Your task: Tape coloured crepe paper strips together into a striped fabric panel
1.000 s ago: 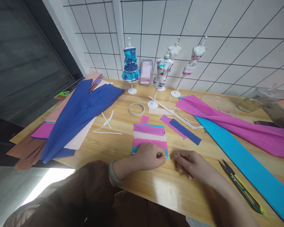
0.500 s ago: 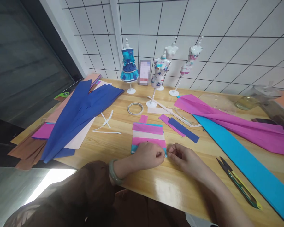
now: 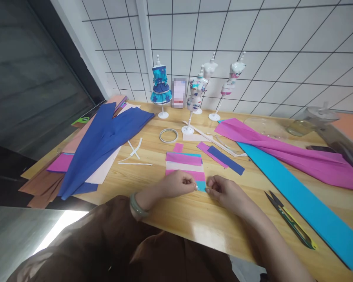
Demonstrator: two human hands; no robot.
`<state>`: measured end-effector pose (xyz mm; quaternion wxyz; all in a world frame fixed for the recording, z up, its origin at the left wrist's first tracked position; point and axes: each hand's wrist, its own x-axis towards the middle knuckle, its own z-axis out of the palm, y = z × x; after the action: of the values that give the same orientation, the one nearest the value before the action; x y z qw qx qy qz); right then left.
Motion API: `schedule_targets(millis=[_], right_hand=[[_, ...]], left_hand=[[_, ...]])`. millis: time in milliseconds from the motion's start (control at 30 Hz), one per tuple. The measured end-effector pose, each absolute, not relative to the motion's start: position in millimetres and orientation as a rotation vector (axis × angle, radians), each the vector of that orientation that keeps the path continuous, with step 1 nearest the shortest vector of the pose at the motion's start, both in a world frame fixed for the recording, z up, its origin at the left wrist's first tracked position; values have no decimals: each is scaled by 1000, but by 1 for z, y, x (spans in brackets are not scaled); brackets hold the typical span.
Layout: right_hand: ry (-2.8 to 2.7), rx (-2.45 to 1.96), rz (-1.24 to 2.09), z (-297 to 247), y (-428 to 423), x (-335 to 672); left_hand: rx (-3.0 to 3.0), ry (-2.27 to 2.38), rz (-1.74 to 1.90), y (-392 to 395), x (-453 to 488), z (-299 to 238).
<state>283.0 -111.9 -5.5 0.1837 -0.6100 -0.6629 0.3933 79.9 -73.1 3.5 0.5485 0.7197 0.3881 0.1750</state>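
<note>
A small sheet of paper with pink, pale and blue stripes [image 3: 184,159] lies flat on the table in front of me. My left hand [image 3: 178,183] covers its lower left part, fingers pinched on a tiny white scrap [image 3: 197,188] above the blue stripe. Just off the lower right corner is my right hand [image 3: 225,191], with thumb and fingertips drawn together beside the paper's edge. Whether anything sits between those fingertips I cannot make out. A roll of white tape [image 3: 168,135] rests behind the striped sheet.
Blue paper [image 3: 100,137] and other sheets spread at left, near white strips [image 3: 135,164]. Small mannequins [image 3: 197,94] stand at the back, one dressed [image 3: 161,86]. Pink paper [image 3: 276,149] and blue paper [image 3: 297,199] lie at right, beside thread snips [image 3: 291,221].
My left hand has shifted left, uncovering more of the blue stripe at the lower right corner. My right hand stays close to that corner. The view has tilted slightly.
</note>
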Motion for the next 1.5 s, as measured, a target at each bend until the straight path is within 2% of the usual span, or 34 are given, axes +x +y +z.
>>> schedule_targets(millis=[133, 367, 567, 700, 767, 900, 1100, 1233, 1333, 1500], right_hand=[[-1845, -1725, 1156, -7, -113, 284], [-1842, -1764, 1220, -10, -113, 284], [-1840, -1805, 1221, -4, -116, 279], [-1900, -1855, 1108, 2, -121, 274], [-1918, -1866, 1065, 5, -125, 270], [-1899, -1847, 1082, 15, -133, 263], [-1841, -1920, 973, 16, -139, 281], [-1780, -2129, 569, 12, -129, 322], [-1756, -2187, 307, 11, -107, 349], [-1784, -2193, 333, 2, -68, 368]], left_hand=[[1541, 1018, 405, -69, 35, 18], [1372, 1237, 641, -82, -76, 22], [1365, 1476, 738, -103, -153, 29], [1550, 1815, 745, -106, -186, 35], [1757, 2024, 668, -103, -192, 38], [2078, 2296, 276, -94, -185, 40], [2083, 2434, 29, -80, -175, 36], [2004, 2439, 310, -62, -178, 34], [2182, 2367, 550, -46, -167, 40], [2568, 2178, 755, -30, -122, 56]])
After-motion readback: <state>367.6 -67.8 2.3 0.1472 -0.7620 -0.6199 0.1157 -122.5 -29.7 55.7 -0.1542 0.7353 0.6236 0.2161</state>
